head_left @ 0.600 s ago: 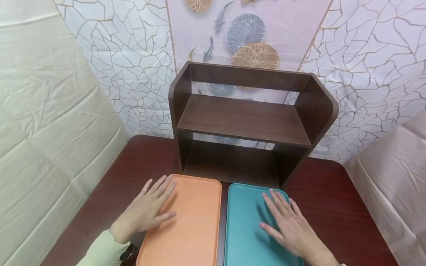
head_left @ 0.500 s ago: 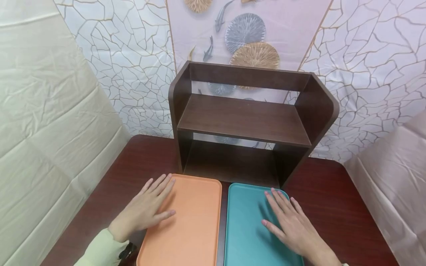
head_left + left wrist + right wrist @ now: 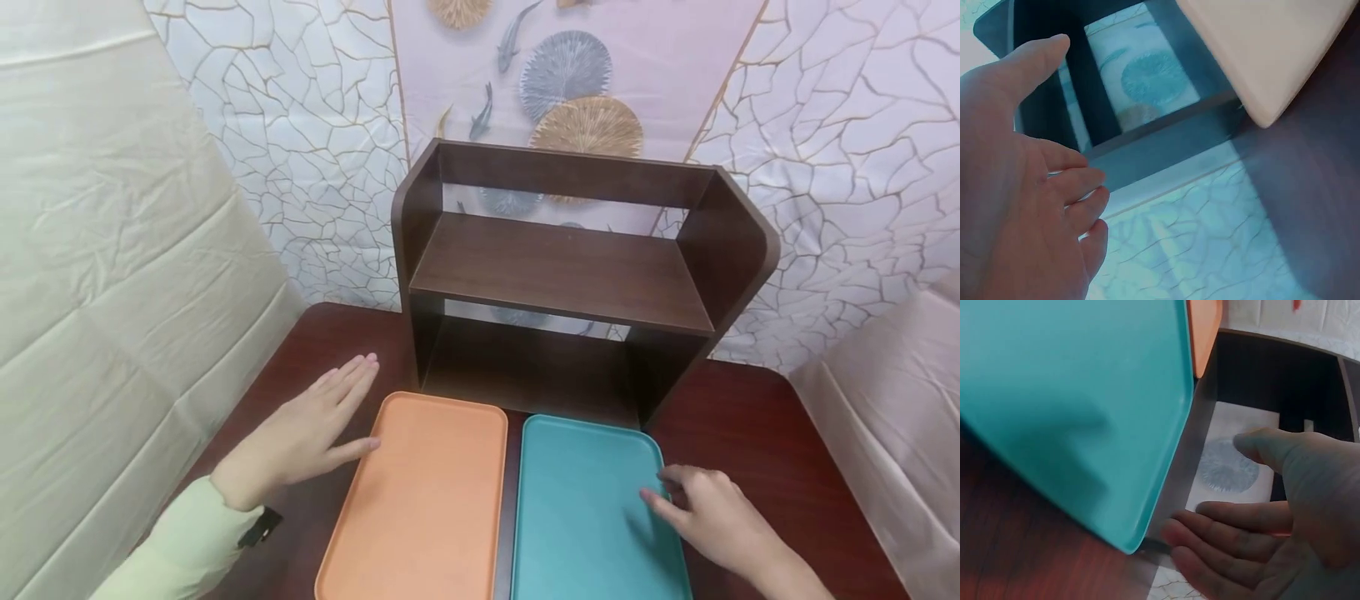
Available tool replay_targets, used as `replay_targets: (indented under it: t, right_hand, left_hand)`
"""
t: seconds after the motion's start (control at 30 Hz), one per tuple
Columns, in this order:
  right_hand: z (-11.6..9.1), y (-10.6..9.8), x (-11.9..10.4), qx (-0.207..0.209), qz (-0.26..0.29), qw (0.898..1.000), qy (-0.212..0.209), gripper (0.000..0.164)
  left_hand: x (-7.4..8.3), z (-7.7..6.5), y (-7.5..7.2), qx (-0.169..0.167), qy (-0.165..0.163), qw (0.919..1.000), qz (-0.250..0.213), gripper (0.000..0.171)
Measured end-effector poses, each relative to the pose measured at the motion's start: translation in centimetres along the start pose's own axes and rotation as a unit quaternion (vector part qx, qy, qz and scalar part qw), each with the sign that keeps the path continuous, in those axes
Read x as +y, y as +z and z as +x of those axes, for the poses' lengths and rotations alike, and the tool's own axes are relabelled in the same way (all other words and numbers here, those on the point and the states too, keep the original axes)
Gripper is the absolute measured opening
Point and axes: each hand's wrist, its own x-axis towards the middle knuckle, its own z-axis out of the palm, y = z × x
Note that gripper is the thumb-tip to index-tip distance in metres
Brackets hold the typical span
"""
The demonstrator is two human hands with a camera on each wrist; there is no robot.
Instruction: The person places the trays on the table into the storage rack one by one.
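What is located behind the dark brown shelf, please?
Behind the shelf is a backdrop printed with discs and fish, visible above it and through gaps in its back. Whatever its solid parts cover cannot be seen.

Orange tray [image 3: 420,500], teal tray [image 3: 585,500] and pale sleeve [image 3: 176,542] cropped below, gold wall disc [image 3: 460,10] cropped above

A dark reddish-brown bench [image 3: 757,450] with rounded far corners carries a dark brown two-tier shelf unit [image 3: 555,271]. Just in front of the shelf unit's left half lies an orange tray [image 3: 431,500]; just in front of its right half, a teal tray [image 3: 573,500]. Both trays' long sides run toward the shelf unit.
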Motion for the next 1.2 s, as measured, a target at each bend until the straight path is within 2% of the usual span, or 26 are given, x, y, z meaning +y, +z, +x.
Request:
replay_targets:
  t: [0.13,0.3,0.43,0.57,0.63,0.8,1.0,1.2]
  right_hand:
    - [-0.3,-0.4,1.3,-0.051,0.018,0.997,0.053,0.039]
    - [-0.9,-0.1,2.8,-0.106,0.03,0.988,0.107,0.031]
    - [-1.3,0.3,3.7,-0.139,0.067,0.978,0.139,0.035]
    - [-1.5,1.0,4.4,-0.152,0.092,0.97,0.165,0.037]
    - [-1.6,1.4,4.8,-0.152,0.099,0.968,0.172,0.036]
    - [-1.8,2.0,5.8,-0.158,0.145,0.964,0.159,0.034]
    - [-1.3,2.6,6.3,-0.158,0.179,0.956,0.174,0.028]
    - [-1.2,3.0,6.1,-0.154,0.199,0.952,0.175,0.024]
  left_hand:
    - [-0.4,0.8,-3.1,-0.001,0.007,1.0,0.007,0.095]
    - [-0.6,2.5,-7.3,0.0,0.011,0.9998,0.017,0.096]
    - [-0.8,4.5,-10.3,0.02,0.015,0.9992,0.031,0.096]
    - [-0.9,6.7,-12.5,0.049,0.019,0.9977,0.044,0.096]
    - [-1.0,7.8,-13.3,0.062,0.024,0.9967,0.047,0.096]
    - [-1.1,10.3,-14.6,0.08,0.029,0.9947,0.057,0.094]
    - [-1.7,13.2,-15.4,0.074,0.017,0.9945,0.072,0.092]
    - [-2.2,15.3,-15.8,0.066,0.011,0.9941,0.085,0.092]
